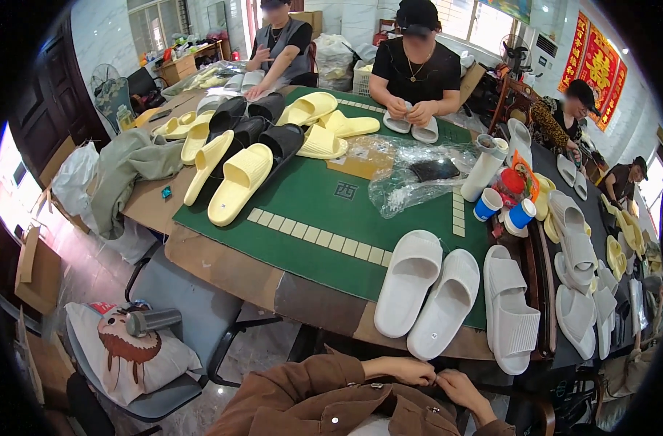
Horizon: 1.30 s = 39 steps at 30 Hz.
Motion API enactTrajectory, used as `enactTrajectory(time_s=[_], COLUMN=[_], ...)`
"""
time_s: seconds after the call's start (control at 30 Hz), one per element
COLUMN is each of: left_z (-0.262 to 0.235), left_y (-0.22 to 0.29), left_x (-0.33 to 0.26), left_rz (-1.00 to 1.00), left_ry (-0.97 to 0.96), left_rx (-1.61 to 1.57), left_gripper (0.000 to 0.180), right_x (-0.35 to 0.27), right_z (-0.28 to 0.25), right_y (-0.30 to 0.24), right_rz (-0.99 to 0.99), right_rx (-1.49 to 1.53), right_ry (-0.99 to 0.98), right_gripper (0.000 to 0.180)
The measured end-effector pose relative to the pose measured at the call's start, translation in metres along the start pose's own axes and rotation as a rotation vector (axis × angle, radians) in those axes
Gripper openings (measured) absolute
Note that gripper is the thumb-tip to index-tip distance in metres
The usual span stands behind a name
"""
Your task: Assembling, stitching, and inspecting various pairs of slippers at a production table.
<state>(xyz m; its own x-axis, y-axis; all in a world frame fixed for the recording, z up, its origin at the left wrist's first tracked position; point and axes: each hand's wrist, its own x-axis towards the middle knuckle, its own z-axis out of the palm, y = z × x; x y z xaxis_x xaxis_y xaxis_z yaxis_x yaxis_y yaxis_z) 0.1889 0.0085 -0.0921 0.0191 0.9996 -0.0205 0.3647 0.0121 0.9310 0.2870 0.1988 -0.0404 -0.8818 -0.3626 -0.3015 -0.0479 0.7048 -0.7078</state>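
Observation:
My left hand [411, 371] and my right hand [459, 388] meet just off the near table edge, in front of my brown jacket. Both have their fingers curled and pinched together at the fingertips; anything between them is too small to make out. Just beyond them, a pair of light grey slippers, the left one [409, 282] and the right one [445, 305], lies side by side on the green mat [273, 247]. Neither hand touches them. To their right are more grey slippers [512, 311], one overlapping another.
Yellow slippers [241, 183] and black slippers [279, 145] crowd the mat's left. A clear plastic bag [393, 195] lies mid-mat beside a dark phone [433, 169]. Blue-and-white cups [487, 206] stand right, near a white bottle [483, 173]. A co-worker [416, 73] handles grey slippers opposite. A chair [190, 291] stands left.

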Motion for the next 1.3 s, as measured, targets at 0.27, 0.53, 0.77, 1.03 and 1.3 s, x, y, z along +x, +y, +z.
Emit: enactTrajectory(time_s=[0.27,0.53,0.77,1.03,1.3], left_z=[0.006,0.006,-0.004,0.009,0.006], left_y=[-0.001,0.029,0.042,-0.008,-0.02], left_x=[0.003,-0.006,-0.017,0.013,0.043], left_rz=[0.038,0.014,-0.064,-0.173,-0.529], left_ry=[0.059,0.17,0.263,0.169,-0.079], left_rx=[-0.116,0.035,-0.147,-0.012,-0.078], left_gripper=[0.026,0.025,0.022,0.025,0.054], right_x=[-0.04,-0.012,0.009,0.013,0.007], right_z=[0.009,0.007,-0.008,-0.017,-0.017], right_y=[-0.07,-0.058,-0.029,-0.03,-0.03], right_rz=[-0.045,0.111,0.21,0.18,0.212], right_rx=[-0.209,0.217,-0.083,-0.185,-0.341], right_ry=[0.489,0.429,-0.113,-0.418,-0.485], right_gripper=[0.012,0.015,0.021,0.028,0.028])
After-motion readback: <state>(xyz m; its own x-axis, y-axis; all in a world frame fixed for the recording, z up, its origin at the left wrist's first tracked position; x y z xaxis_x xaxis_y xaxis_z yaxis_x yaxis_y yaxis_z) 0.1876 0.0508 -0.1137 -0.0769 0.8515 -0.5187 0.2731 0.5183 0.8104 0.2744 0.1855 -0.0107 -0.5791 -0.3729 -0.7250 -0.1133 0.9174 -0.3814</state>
